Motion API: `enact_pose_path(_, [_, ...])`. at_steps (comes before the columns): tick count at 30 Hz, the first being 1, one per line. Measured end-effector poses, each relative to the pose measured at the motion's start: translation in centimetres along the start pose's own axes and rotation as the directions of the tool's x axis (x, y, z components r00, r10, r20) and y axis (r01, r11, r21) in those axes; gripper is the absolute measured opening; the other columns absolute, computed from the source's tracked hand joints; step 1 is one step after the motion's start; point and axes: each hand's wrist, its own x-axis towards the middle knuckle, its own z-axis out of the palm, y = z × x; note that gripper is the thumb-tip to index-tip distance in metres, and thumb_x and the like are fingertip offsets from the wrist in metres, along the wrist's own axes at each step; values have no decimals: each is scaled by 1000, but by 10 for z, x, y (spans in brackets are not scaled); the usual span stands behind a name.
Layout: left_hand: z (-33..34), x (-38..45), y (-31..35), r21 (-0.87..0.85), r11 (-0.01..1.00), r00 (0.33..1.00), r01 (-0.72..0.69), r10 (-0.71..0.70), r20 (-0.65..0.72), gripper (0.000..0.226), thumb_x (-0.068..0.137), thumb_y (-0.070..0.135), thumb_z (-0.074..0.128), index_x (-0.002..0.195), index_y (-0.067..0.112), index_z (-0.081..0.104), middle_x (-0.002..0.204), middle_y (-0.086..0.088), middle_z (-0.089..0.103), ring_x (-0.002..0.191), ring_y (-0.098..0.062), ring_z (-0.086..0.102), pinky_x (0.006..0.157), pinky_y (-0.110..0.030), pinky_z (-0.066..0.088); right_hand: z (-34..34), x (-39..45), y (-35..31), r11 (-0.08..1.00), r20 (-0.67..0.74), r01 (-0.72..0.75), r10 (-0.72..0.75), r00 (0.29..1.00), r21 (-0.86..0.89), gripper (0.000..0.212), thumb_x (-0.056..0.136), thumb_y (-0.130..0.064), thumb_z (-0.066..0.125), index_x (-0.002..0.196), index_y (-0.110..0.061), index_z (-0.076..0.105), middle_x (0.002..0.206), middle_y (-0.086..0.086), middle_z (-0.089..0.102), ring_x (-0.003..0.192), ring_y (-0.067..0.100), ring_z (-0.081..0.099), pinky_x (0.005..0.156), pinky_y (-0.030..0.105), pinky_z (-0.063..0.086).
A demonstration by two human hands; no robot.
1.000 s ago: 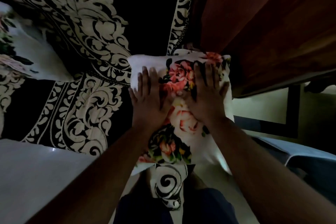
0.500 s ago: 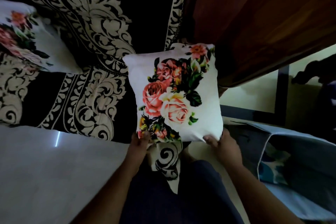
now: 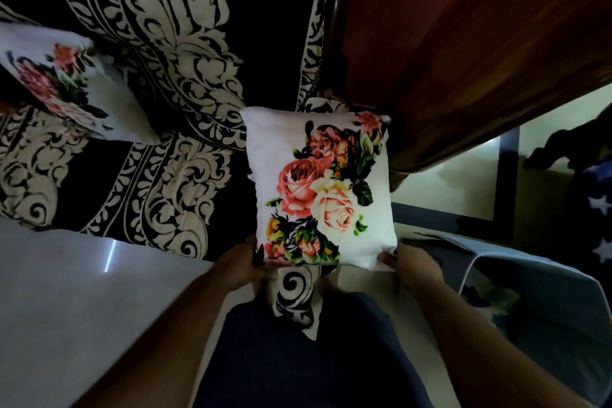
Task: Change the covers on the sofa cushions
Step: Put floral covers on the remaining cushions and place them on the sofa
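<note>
A second flower cushion (image 3: 63, 86) lies far left on the black and cream sofa cover (image 3: 172, 83). The left hand (image 3: 243, 267) grips the bottom left corner of the white flower cushion (image 3: 319, 189), which stands at the sofa's right end. The right hand (image 3: 414, 267) pinches its bottom right corner. Beside it sits a grey bag (image 3: 543, 301).

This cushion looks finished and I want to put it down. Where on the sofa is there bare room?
Free: the seat between the second floral cushion and the held cushion. Crowded: the far left, and the wooden arm hard against the right.
</note>
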Motion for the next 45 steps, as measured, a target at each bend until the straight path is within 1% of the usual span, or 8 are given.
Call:
enact_pose_path(6, [-57,5,68,-461,874,954,153,-253,-163,125,65,89,61,161,32,5,165,3,19,148,-24,27,114,-49,35,-56,19,-14,985,73,171,-171,983,-1,147,63,-54,90,158,-29,-19,167,3,-11,154,37,-2,119,58,19])
enact_pose_path(11, [-51,47,117,-666,745,939,-19,-216,-268,67,86,38,79,129,-6,51,87,-32,67,69,-35,71,64,-63,57,-97,44,-67,658,-126,257,-240,963,708,93,90,-46,72,160,-25,14,153,2,39,139,25,42,113,45,39])
enact_pose_path(16, [-50,51,124,-787,615,918,-54,-280,-282,41,95,24,70,126,2,55,89,-28,71,53,-35,70,48,-43,57,-93,57,-100,547,-114,119,-44,993,828,91,62,-68,85,136,-25,53,134,-6,60,121,18,57,105,38,46])
enact_pose_path(23, [-126,20,79,-690,687,857,-230,-193,-478,56,86,61,68,120,18,54,88,-16,72,59,-36,67,49,-49,58,-70,3,-186,501,-371,364,-90,924,785,78,78,-26,87,140,-33,40,132,-7,56,117,14,54,98,31,44])
enact_pose_path(29, [-240,26,18,-540,750,736,-383,-105,-668,69,72,70,73,131,47,44,128,6,63,109,-18,68,80,-40,59,-42,7,-310,494,-340,327,-67,938,805,114,66,-47,92,156,-25,26,149,-6,41,137,17,42,103,36,43])
enact_pose_path(33, [-290,80,-25,-501,804,781,-320,-75,-620,71,77,64,78,135,42,41,117,-12,68,91,-50,68,64,-62,59,-38,50,-366,422,-343,329,-44,938,845,119,61,-66,83,159,-37,21,164,-8,28,148,18,32,117,47,36])
enact_pose_path(37, [-307,136,-39,-463,808,791,-364,6,-612,62,90,39,73,139,25,38,124,3,64,97,-4,70,79,-32,62,-29,112,-390,496,-423,349,42,905,795,95,78,-56,80,155,-26,33,154,-7,40,137,10,41,109,29,36])
enact_pose_path(45, [-300,215,-73,-350,849,805,-396,137,-577,66,94,21,69,149,12,32,145,-1,52,128,-1,54,94,-13,46,-18,183,-389,647,-443,274,111,890,712,80,91,-33,73,155,-12,31,152,7,42,140,22,39,96,15,25])
